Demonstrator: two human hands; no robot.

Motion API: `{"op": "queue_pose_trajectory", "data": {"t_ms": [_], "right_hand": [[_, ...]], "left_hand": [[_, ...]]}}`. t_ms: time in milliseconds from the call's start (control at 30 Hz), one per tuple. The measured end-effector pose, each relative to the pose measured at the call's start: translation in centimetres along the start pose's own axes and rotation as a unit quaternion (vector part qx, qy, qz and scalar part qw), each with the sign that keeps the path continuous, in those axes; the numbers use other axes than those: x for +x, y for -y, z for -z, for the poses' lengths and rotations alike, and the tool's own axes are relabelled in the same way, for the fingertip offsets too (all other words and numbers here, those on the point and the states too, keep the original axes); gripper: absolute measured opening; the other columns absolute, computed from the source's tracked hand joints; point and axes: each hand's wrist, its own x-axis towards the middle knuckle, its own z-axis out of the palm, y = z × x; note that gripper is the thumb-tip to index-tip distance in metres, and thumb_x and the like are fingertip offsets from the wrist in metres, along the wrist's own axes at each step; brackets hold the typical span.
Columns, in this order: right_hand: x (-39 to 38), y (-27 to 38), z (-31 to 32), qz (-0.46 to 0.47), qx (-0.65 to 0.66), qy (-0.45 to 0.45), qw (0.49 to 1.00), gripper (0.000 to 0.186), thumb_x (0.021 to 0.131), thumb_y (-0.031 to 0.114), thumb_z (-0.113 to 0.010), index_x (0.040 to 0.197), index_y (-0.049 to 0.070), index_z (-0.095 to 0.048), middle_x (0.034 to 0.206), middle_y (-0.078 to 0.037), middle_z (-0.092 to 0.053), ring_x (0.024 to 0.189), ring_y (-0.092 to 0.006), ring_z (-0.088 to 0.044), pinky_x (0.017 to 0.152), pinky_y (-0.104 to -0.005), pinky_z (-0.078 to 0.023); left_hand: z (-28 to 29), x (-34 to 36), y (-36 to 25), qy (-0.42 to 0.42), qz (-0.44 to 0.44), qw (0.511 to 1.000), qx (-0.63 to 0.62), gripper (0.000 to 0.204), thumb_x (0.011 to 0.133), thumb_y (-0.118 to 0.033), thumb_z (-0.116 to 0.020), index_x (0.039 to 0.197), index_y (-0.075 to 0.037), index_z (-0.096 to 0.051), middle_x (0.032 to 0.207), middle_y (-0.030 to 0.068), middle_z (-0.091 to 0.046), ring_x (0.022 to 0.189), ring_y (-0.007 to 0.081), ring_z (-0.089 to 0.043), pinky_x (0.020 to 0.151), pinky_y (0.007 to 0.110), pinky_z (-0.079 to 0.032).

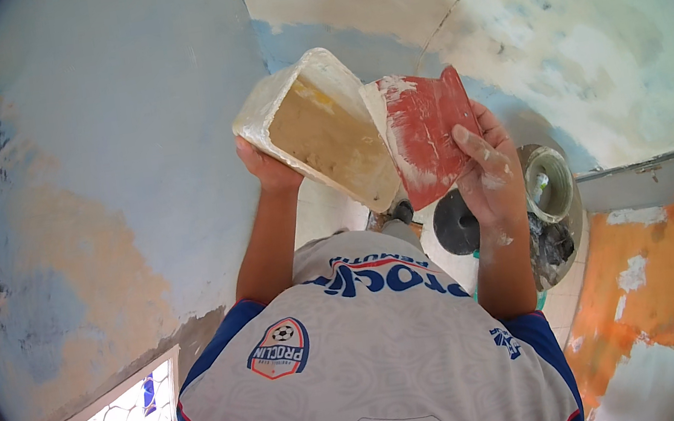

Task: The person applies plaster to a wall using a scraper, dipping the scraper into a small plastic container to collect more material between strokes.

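So the left hand (pixel 269 167) has the tub (pixel 255 106) gripped by its lower left side, most of its fingers hidden, with the tub held tilted out in front of the chest and tan, yellow-streaked insides showing. The right hand (pixel 490 167), kinda smeared white, pinches the red spreader (pixel 432 135) between thumb and fingers, its white-caked edge right at the tub's right rim, though I can't tell if they touch. Down past that forearm there's a grubby bucket (pixel 566 189) and a black disc (pixel 454 224).
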Motion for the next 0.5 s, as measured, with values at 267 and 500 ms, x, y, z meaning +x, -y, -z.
{"op": "queue_pose_trajectory", "data": {"t_ms": [267,500], "right_hand": [[1.3,0.2,0.5,-0.068,0.112,0.021,0.991,0.06,0.096,-0.004,-0.062,0.152,-0.001,-0.041,0.144,-0.017,-0.059,0.133,-0.0278,-0.06,0.114,-0.0456,-0.05],[7.4,0.5,3.1,-0.003,0.172,-0.017,0.985,0.049,0.101,0.001,-0.061,0.148,0.002,-0.048,0.142,-0.015,-0.063,0.131,-0.0287,-0.063,0.111,-0.0464,-0.053]], "left_hand": [[-0.5,0.3,1.2,-0.115,0.051,0.992,-0.003,0.085,0.102,-0.073,-0.037,0.159,-0.011,-0.041,0.16,0.0105,-0.048,0.146,0.0317,-0.047,0.12,0.05,-0.041],[1.5,2.1,3.4,-0.229,0.111,0.965,-0.063,0.077,0.106,-0.068,-0.032,0.163,-0.018,-0.035,0.164,0.0084,-0.042,0.148,0.0336,-0.044,0.121,0.052,-0.041]]}}
